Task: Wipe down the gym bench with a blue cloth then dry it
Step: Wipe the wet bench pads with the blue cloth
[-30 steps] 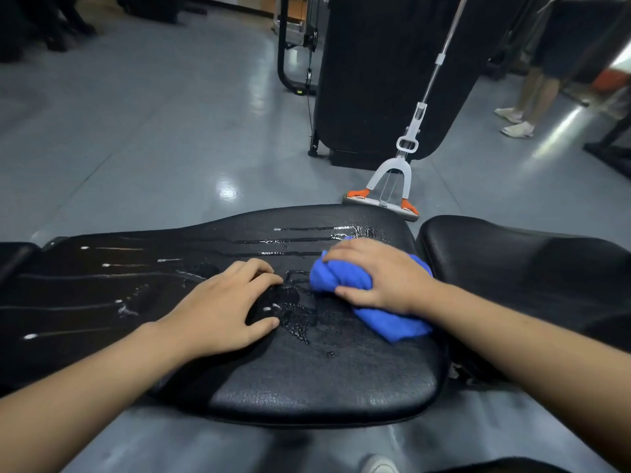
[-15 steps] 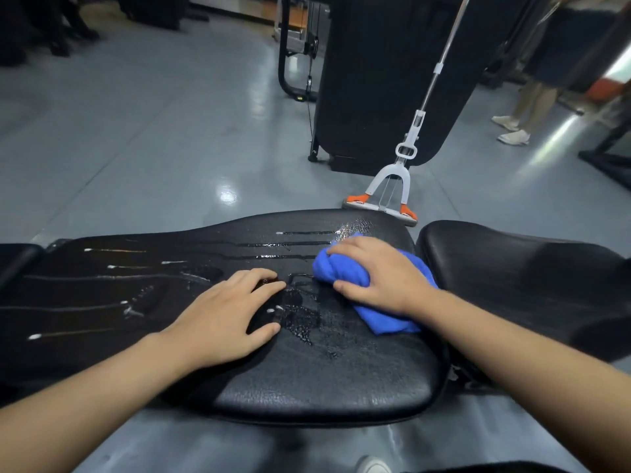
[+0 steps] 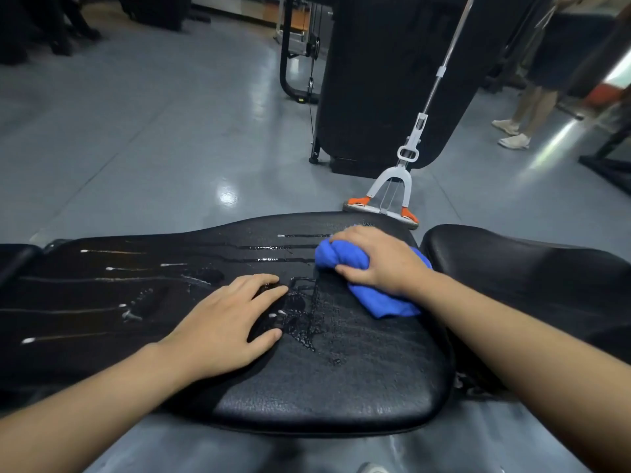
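While my right hand [image 3: 382,259] grips the bunched blue cloth [image 3: 345,256] at the wet black padded bench's [image 3: 341,387] far edge, my flat left hand [image 3: 225,322] steadies it; long overlapping strokes should catch every streak.

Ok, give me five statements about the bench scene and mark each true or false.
1. The right hand grips the blue cloth on the bench pad. True.
2. The left hand holds a spray bottle. False: it rests flat on the pad, holding nothing.
3. The pad is completely dry. False: wet streaks and droplets cover it.
4. A mop stands on the floor beyond the bench. True.
5. The cloth is red. False: it is blue.
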A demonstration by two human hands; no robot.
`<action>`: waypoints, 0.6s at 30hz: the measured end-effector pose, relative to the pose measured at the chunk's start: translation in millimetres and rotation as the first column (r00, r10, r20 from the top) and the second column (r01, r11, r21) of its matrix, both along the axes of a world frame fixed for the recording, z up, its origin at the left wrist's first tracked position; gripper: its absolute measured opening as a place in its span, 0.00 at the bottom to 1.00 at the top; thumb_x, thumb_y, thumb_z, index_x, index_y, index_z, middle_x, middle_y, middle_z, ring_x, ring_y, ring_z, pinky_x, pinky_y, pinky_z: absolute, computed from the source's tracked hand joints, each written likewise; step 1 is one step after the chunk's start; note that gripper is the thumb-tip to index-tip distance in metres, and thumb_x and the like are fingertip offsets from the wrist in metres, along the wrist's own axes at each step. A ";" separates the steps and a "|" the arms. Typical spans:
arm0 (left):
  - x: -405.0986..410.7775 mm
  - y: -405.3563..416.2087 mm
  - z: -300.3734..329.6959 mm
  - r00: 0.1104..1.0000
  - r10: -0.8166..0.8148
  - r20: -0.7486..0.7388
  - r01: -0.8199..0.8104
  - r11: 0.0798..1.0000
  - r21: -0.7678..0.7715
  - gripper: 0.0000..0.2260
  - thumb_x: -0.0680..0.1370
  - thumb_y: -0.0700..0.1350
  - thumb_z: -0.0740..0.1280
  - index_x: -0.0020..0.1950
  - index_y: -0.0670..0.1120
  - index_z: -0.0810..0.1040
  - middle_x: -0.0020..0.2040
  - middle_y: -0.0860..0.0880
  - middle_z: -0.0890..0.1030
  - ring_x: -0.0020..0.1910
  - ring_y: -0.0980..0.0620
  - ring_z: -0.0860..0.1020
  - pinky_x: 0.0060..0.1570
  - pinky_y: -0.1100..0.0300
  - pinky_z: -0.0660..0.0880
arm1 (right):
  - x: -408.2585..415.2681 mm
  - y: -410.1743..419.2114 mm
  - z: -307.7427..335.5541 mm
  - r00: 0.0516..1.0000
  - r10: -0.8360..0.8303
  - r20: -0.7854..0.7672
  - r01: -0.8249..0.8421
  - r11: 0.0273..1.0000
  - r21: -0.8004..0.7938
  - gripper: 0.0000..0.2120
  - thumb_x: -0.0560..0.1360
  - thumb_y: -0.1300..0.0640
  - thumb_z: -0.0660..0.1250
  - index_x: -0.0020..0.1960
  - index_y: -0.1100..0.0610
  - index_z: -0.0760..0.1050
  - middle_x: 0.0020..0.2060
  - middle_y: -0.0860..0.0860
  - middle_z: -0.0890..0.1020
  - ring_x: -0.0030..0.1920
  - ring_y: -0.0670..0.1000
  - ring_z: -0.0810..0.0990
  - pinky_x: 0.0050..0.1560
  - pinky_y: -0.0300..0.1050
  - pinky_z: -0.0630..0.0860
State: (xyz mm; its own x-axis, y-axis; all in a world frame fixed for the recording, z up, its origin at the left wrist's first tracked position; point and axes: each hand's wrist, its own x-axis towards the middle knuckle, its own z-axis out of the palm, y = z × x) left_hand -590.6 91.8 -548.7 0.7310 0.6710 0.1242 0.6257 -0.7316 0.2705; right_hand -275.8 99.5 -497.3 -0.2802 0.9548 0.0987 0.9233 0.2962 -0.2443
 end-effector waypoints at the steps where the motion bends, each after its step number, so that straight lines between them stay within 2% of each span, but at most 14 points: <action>1: 0.0 0.2 -0.1 1.000 -0.001 0.002 0.001 1.000 -0.003 0.32 0.77 0.66 0.54 0.78 0.55 0.64 0.76 0.57 0.64 0.75 0.56 0.62 0.71 0.59 0.63 | 4.1 9.1 1.9 0.999 -0.045 -0.005 0.045 0.999 0.006 0.24 0.74 0.39 0.67 0.67 0.44 0.73 0.62 0.44 0.78 0.64 0.49 0.73 0.61 0.51 0.72; 4: -0.2 1.3 -1.6 1.000 -0.002 0.005 0.002 1.000 -0.015 0.32 0.77 0.67 0.52 0.79 0.56 0.62 0.77 0.58 0.62 0.75 0.57 0.61 0.73 0.58 0.62 | 10.6 32.5 4.6 0.991 -0.136 -0.005 0.136 0.990 0.039 0.18 0.75 0.42 0.69 0.64 0.42 0.74 0.59 0.44 0.78 0.62 0.49 0.74 0.55 0.49 0.70; 6: -0.2 1.8 -2.3 1.000 -0.001 0.009 0.001 1.000 -0.020 0.32 0.77 0.67 0.53 0.79 0.56 0.62 0.77 0.58 0.62 0.76 0.56 0.61 0.73 0.56 0.64 | 11.1 43.1 3.3 0.980 -0.198 0.015 0.197 0.979 0.055 0.17 0.76 0.42 0.67 0.63 0.43 0.75 0.59 0.45 0.79 0.61 0.50 0.75 0.49 0.47 0.65; 8: -0.1 2.2 -2.8 1.000 -0.001 0.011 0.002 1.000 -0.016 0.32 0.77 0.67 0.53 0.79 0.55 0.62 0.76 0.57 0.62 0.75 0.56 0.61 0.73 0.55 0.65 | 9.9 46.4 1.9 0.973 -0.231 0.026 0.229 0.972 0.058 0.17 0.76 0.41 0.66 0.63 0.43 0.74 0.59 0.46 0.79 0.60 0.50 0.75 0.48 0.46 0.63; 11: 0.4 1.4 -1.8 1.000 -0.002 0.010 0.002 1.000 -0.004 0.32 0.77 0.66 0.54 0.78 0.55 0.63 0.76 0.57 0.63 0.75 0.55 0.62 0.71 0.56 0.66 | 5.5 39.3 0.0 0.989 -0.146 0.020 0.145 0.988 0.052 0.19 0.75 0.40 0.65 0.63 0.45 0.75 0.56 0.48 0.80 0.59 0.53 0.76 0.57 0.51 0.71; 13: 0.5 1.0 -1.1 1.000 0.000 0.012 0.000 1.000 -0.002 0.32 0.77 0.66 0.54 0.78 0.54 0.64 0.76 0.56 0.63 0.75 0.55 0.63 0.71 0.56 0.66 | -2.8 26.1 -1.3 0.998 -0.068 0.017 0.068 0.998 0.012 0.23 0.73 0.38 0.63 0.65 0.47 0.75 0.58 0.49 0.80 0.60 0.54 0.76 0.62 0.54 0.71; 15: 0.5 0.9 -0.4 1.000 -0.001 0.002 0.001 1.000 -0.007 0.32 0.77 0.67 0.53 0.79 0.55 0.62 0.76 0.57 0.62 0.75 0.56 0.61 0.72 0.57 0.64 | -14.2 8.1 -5.0 1.000 0.025 0.017 -0.025 0.999 -0.023 0.27 0.73 0.37 0.63 0.68 0.49 0.74 0.61 0.49 0.79 0.62 0.54 0.76 0.65 0.53 0.70; 18: 0.5 1.1 -1.1 1.000 -0.002 0.002 0.002 1.000 -0.008 0.33 0.77 0.67 0.52 0.79 0.55 0.62 0.77 0.56 0.62 0.75 0.56 0.61 0.72 0.57 0.64 | -26.2 -11.3 -10.3 0.986 0.165 0.001 -0.165 0.986 -0.031 0.24 0.75 0.40 0.66 0.66 0.50 0.75 0.63 0.46 0.79 0.63 0.50 0.76 0.65 0.46 0.70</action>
